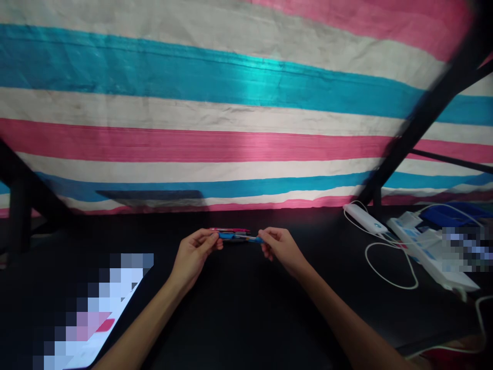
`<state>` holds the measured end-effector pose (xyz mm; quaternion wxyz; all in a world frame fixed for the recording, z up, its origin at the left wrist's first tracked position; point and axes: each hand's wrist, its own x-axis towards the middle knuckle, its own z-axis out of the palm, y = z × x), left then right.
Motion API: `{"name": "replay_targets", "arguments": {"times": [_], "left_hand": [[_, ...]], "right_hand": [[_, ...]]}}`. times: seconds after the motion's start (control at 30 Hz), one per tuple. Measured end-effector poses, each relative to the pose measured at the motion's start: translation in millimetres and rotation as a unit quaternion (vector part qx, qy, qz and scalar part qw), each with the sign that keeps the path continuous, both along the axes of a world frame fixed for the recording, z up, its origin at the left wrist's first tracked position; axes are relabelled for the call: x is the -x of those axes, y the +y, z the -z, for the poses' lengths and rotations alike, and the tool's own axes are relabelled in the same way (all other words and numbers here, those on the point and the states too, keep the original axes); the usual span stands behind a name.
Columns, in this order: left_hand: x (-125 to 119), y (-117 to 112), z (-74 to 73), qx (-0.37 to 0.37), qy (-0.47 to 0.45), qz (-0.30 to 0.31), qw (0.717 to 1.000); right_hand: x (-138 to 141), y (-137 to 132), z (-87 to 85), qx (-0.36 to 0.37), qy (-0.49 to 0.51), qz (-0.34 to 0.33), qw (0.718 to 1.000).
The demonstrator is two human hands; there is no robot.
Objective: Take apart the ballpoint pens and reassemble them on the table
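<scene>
Head view: a person's left hand (pixel 197 251) and right hand (pixel 282 246), apart from each other, each pinch one end of a blue pen (pixel 228 236), which is held crosswise above a black tabletop (pixel 246 313). A thin, pale length shows between the blue pen's two blue ends, too small to tell whether the pieces are joined. Just beyond the blue pen lies a red pen (pixel 231 229); whether the two touch is unclear. Well to the right of the blue pen are a white power strip (pixel 456 280) and a slim white device (pixel 364 218). To its left, and nearer the viewer, is a lit screen (pixel 123 295), partly pixelated. Behind the blue pen hangs a sheet (pixel 246 146) striped pink, white and blue
</scene>
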<state>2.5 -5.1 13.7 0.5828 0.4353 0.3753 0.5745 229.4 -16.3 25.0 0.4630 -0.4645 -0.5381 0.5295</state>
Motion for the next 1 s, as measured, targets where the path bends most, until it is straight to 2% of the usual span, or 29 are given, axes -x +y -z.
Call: {"name": "replay_targets", "arguments": {"times": [0.13, 0.2, 0.33, 0.4, 0.53, 0.6, 0.7, 0.87, 1.0], "left_hand": [[0.4, -0.4, 0.1, -0.008, 0.006, 0.003, 1.0], [0.4, -0.4, 0.1, -0.009, 0.005, -0.001, 1.0], [0.7, 0.0, 1.7, -0.011, 0.011, 0.008, 1.0], [1.2, 0.6, 2.8, -0.012, 0.016, 0.011, 1.0], [2.3, 2.2, 4.8, -0.01, 0.018, 0.003, 1.0], [2.2, 2.6, 5.5, -0.014, 0.02, 0.004, 1.0], [1.4, 2.1, 5.9, -0.017, 0.029, 0.008, 0.999], [0.2, 1.3, 5.9, -0.015, 0.033, 0.008, 0.999], [0.4, 1.8, 6.8, -0.006, 0.035, 0.01, 0.999]], "right_hand": [[-3.6, 3.0, 2.4, -0.036, 0.044, 0.015, 0.998], [-4.5, 3.2, 1.5, -0.031, 0.065, 0.009, 0.997], [-2.9, 2.0, 0.0, 0.029, 0.016, -0.005, 0.999], [-1.5, 1.4, 0.5, 0.021, 0.002, -0.006, 1.0], [-0.2, 0.7, 2.4, -0.006, 0.06, -0.022, 0.998], [-0.2, 1.0, 3.5, 0.019, 0.069, -0.024, 0.997], [0.0, 2.2, 5.5, 0.051, 0.03, -0.019, 0.998], [-0.3, 3.5, 6.0, -0.015, 0.042, 0.005, 0.999], [1.2, 3.9, 6.5, 0.02, 0.03, 0.012, 0.999]]}}
